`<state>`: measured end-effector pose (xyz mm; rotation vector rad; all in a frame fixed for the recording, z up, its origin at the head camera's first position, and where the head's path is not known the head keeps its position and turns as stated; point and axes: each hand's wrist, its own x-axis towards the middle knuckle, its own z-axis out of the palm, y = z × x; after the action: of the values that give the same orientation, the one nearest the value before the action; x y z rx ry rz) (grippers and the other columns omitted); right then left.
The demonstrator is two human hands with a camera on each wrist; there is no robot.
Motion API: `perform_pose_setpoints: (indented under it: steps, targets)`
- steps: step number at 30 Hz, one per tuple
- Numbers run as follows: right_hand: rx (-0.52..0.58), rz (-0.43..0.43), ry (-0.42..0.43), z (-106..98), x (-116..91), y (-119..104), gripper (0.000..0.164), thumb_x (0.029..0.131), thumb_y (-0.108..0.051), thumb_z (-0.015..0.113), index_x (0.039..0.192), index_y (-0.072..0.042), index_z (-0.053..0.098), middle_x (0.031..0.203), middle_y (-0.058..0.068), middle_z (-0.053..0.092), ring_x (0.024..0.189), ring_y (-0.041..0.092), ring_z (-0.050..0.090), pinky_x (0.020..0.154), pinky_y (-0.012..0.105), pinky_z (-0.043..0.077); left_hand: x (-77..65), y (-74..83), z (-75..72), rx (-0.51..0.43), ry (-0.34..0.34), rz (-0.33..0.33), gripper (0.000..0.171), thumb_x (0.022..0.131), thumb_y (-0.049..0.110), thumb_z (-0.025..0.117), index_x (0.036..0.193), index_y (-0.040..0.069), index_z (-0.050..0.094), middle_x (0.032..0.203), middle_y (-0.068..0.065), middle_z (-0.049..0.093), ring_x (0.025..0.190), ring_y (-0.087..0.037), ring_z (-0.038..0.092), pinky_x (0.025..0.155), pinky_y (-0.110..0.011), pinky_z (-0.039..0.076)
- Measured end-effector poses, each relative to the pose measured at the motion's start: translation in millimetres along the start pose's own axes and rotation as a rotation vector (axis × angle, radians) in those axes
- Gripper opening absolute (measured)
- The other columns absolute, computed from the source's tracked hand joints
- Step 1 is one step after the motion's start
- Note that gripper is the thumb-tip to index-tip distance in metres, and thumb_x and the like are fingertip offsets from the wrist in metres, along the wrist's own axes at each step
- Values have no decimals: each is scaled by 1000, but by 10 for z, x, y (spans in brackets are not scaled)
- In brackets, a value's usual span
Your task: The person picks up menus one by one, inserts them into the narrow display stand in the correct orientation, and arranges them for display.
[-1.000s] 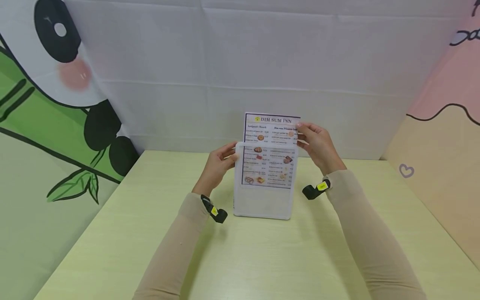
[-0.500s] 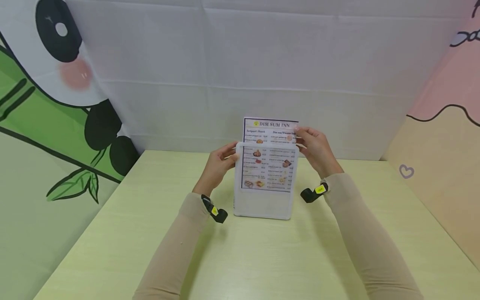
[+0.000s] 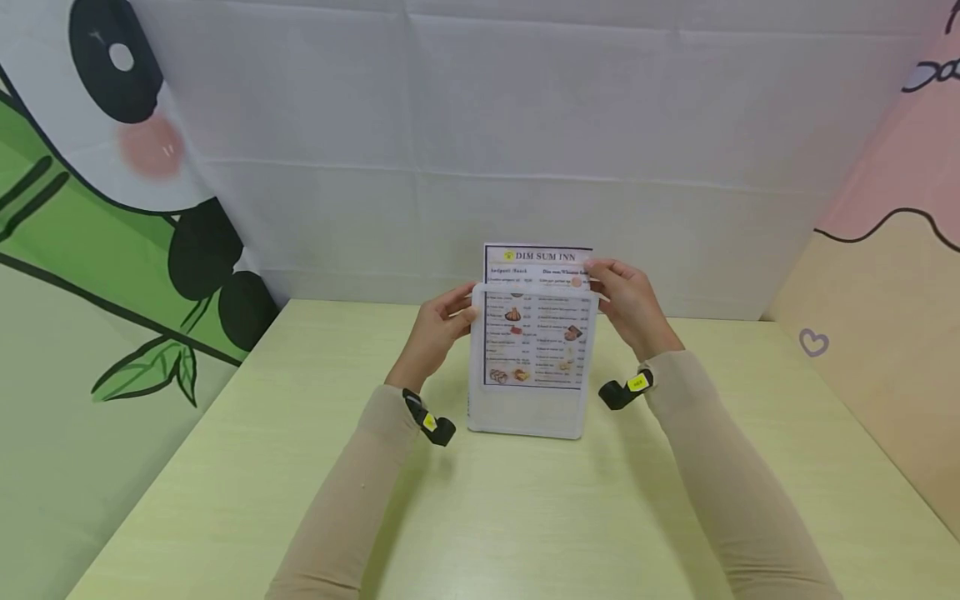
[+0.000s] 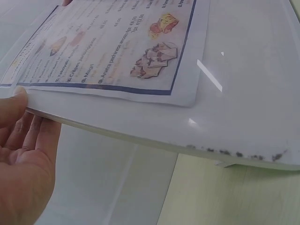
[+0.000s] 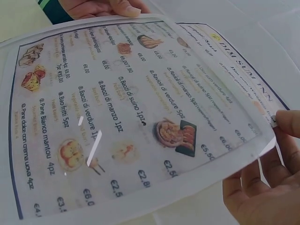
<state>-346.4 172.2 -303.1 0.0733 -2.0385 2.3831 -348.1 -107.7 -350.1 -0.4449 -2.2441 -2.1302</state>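
Note:
A clear plastic menu stand [image 3: 528, 412] is upright on the pale table [image 3: 525, 517]. A printed menu sheet headed DIM SUM INN [image 3: 537, 265] sits partly inside it, its top sticking out above the stand's rim. My left hand [image 3: 438, 329] grips the stand's upper left edge [image 4: 33, 110], thumb on the front. My right hand [image 3: 630, 304] pinches the sheet's upper right edge [image 5: 276, 119] between thumb and fingers. In the right wrist view the menu [image 5: 136, 117] fills the frame behind the clear plastic.
White cloth [image 3: 525, 150] hangs behind the table. A panda and bamboo panel [image 3: 97, 208] stands at the left, a pink and beige panel [image 3: 885, 275] at the right. Black wrist cameras [image 3: 431, 425] sit on both beige sleeves.
The menu sheet has slid further down into the stand, and my right hand has come down with it. The left hand has stayed in place.

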Motion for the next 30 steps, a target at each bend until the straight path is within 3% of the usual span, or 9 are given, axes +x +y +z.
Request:
perform_pose_setpoints:
  steps: [8,14,22,30]
  targets:
    - [-1,-4,0,-6,2,-6,33,93,-27,63,123,-13,60,110,-1,61,97,16,53,79,22,49,7,-4,0,4,-3,6,50,96,7,58,143,9,46,135,-15,57,115,-29,60,99,-39,50]
    - [14,-31,-13,-19,9,-31,29,95,-21,62,121,-10,59,107,-2,62,94,15,54,77,22,50,2,6,-1,2,-9,8,49,96,8,58,143,9,46,135,-15,56,116,-30,60,100,-39,50]
    - [-15,-25,2,-27,5,-77,33,93,-32,62,121,-14,59,110,-1,60,98,16,53,83,24,46,-3,12,3,-2,-7,12,49,95,9,58,143,10,46,136,-15,56,115,-29,60,99,-39,51]
    - [-14,-53,25,-33,8,-74,33,93,-31,62,123,-17,58,106,-2,62,94,16,53,82,25,46,4,0,4,-9,-8,18,49,95,7,58,143,8,46,135,-16,56,113,-28,61,98,-39,51]
